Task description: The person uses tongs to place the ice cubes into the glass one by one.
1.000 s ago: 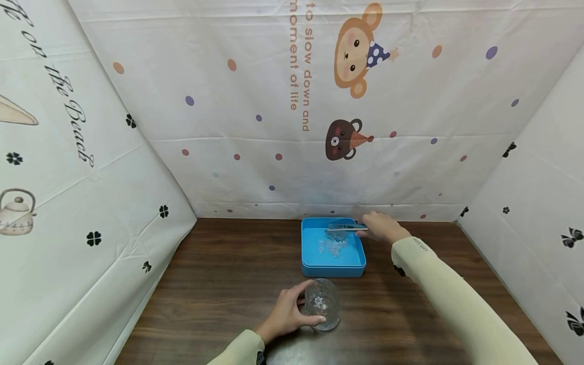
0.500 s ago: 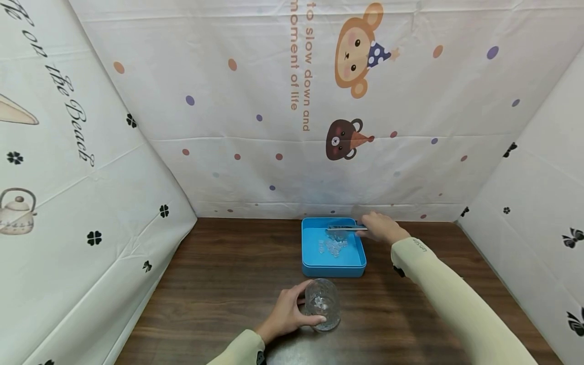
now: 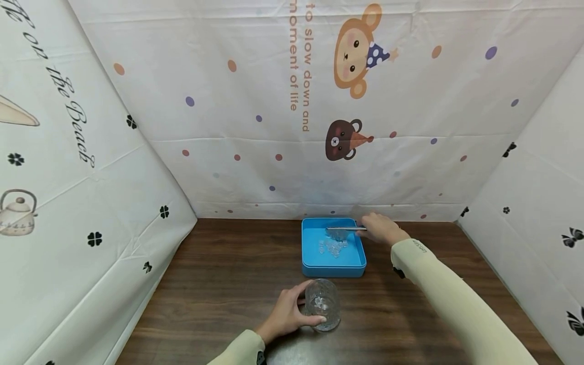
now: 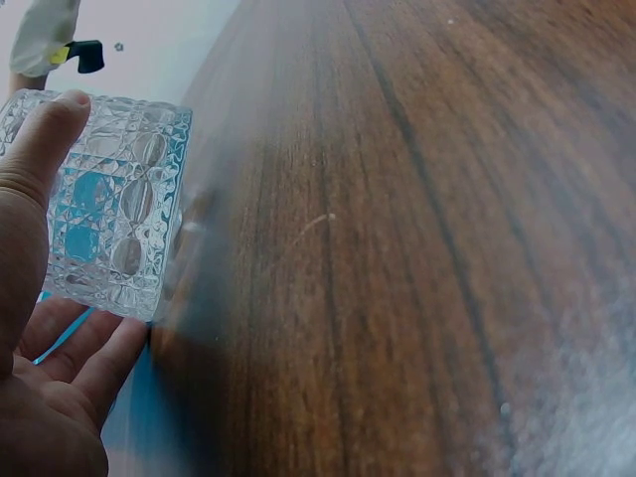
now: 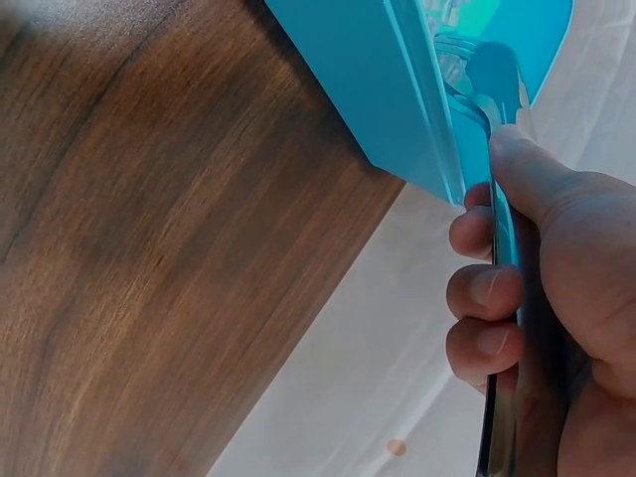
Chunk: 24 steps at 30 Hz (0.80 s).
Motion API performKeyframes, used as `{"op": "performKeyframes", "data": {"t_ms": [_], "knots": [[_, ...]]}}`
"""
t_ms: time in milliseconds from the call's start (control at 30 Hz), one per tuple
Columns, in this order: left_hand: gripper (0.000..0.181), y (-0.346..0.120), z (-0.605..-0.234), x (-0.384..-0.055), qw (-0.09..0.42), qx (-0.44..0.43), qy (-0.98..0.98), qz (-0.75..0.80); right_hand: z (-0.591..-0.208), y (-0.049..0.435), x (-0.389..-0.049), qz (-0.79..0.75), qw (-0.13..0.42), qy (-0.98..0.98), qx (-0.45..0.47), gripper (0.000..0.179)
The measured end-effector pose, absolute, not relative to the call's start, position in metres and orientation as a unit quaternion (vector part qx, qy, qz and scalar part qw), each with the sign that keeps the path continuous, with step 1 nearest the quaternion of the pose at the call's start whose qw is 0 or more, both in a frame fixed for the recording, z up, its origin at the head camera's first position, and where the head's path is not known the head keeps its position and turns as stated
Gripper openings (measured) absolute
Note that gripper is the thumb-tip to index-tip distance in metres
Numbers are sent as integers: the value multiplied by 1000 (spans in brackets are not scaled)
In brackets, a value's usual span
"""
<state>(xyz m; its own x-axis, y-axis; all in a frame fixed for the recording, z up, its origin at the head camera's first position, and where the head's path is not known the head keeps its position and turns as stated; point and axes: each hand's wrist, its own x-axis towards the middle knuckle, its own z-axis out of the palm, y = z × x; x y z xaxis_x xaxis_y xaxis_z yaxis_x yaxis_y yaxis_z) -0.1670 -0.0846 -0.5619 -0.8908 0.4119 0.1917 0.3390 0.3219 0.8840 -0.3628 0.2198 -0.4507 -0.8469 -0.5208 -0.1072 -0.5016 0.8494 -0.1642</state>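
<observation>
My left hand grips a clear cut-glass tumbler on the table, thumb on the near side and fingers on the far side. A few clear pieces show in the tumbler. In the right wrist view my right hand holds metal tongs, thumb on top and fingers curled beneath. One tip of the tongs is forked, the other broad and spoon-like. They reach over the rim of a blue square tray, down to a pile of clear ice-like cubes. The tips partly overlap a clear lump there.
The tray stands at the back of the dark wooden table, close to the printed white cloth hanging behind. More cloth rises at the left and right. The tumbler stands in front of the tray, near the front.
The two arms of the tongs have come closer together over the pile. My left hand and the tumbler have stayed in place.
</observation>
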Motion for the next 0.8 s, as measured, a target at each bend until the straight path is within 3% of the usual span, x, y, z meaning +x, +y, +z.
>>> {"op": "performKeyframes", "data": {"t_ms": [500,800], "knots": [[83,-85,-561,-167,35,232,814,531,-443,224,-358,-89,59,957,-271,27],[82,-84,-561,-167,30,238,811,534,-430,226,-350,-107,30,946,-305,22]]}}
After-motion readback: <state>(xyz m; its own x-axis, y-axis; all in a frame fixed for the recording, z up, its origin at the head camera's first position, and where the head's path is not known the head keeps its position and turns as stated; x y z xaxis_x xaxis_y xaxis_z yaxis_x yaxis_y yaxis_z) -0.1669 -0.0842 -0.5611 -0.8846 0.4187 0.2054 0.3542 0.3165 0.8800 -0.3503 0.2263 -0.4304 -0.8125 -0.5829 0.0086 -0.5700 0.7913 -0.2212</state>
